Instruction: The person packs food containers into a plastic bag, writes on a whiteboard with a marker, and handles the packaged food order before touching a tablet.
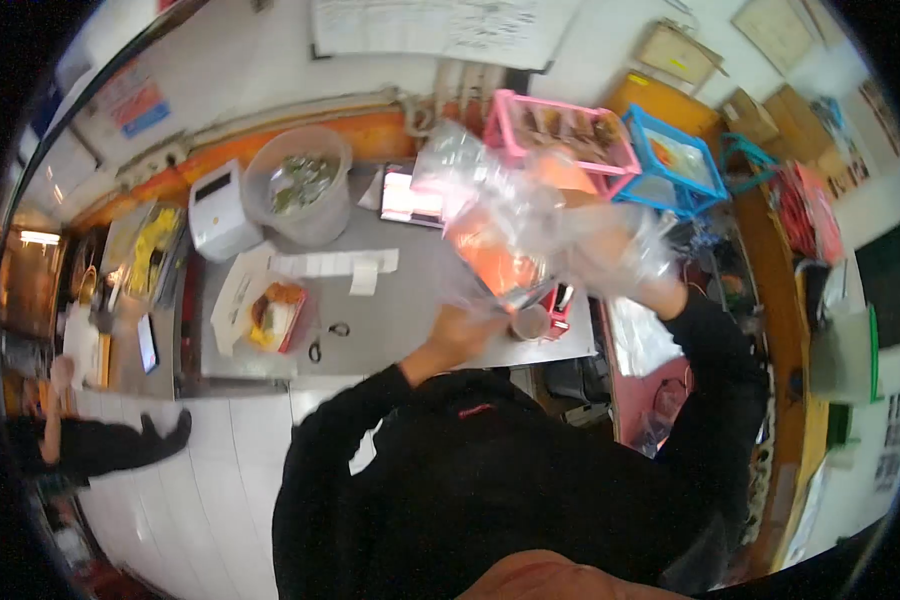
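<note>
While handling a clear bag (pixel 536 218) just in front of the pink basket (pixel 510 127), seemingly opening it.
Cannot tell the grip of left hand (pixel 458 337) or right hand (pixel 615 243), both blurred; calls next for steadying.

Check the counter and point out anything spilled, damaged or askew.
No spill or damage stands out on the counter. Only the white paper strip looks untidy: it lies behind the open food box, with a short piece skewed toward the person near its right end. The clear plastic is too blurred to judge.
</note>
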The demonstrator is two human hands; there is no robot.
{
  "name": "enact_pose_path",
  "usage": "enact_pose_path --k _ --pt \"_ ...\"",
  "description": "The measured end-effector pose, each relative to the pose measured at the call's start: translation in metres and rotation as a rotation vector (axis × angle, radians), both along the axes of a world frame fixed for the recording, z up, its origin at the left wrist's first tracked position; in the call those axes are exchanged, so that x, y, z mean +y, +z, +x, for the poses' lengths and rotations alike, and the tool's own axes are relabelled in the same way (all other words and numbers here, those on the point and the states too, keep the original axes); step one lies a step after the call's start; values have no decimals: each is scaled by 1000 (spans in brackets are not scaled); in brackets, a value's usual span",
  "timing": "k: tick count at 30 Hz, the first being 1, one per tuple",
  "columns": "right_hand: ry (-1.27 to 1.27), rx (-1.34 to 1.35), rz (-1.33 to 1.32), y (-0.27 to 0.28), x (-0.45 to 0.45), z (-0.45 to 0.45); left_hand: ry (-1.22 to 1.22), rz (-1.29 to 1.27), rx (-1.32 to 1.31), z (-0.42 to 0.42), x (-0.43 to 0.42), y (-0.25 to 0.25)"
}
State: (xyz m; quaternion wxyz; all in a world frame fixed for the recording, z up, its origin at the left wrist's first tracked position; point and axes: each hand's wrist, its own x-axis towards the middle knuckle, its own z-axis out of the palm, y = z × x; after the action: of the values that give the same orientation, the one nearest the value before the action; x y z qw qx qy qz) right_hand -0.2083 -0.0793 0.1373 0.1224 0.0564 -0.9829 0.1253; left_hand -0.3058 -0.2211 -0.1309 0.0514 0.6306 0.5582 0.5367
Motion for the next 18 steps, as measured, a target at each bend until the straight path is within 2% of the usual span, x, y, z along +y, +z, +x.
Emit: enact_pose_path --k 2,3,4,5,7,10,11,14,15,17,18 --pt "-186 8 -65 -40 16 3 416 320 -140 -16 -7 51" --pt "-374 -328 301 -48 15 -11 617 464 -222 -23 -10 76" --pt "-136 149 122 -88 22 -9 656 544 -309 -26 -8 100" --pt "146 586 83 -129 29 -8 522 385 -386 -17 -1 115" --pt "-40 414 -165 -248 45 -21 270 87 -511 -3 16 133" --pt "-209 236 -734 -224 0 -9 213 -75 -223 -3 15 111" --pt "-260 151 -937 -219 -5 -8 156 -128 -202 -4 10 97" --pt "-450 -130 -1550 -210 -7 -4 134 -550 -302 7 1 68" --pt "-280 -106 -1416 -190 6 2 217 -505 -426 13 0 41" --pt "-97 103 -992 -212 57 10 389 -396 -663 19 -1 -20" --pt "-88 176 -1010 -213 97 20 458 -419 -724 19 -8 -29"
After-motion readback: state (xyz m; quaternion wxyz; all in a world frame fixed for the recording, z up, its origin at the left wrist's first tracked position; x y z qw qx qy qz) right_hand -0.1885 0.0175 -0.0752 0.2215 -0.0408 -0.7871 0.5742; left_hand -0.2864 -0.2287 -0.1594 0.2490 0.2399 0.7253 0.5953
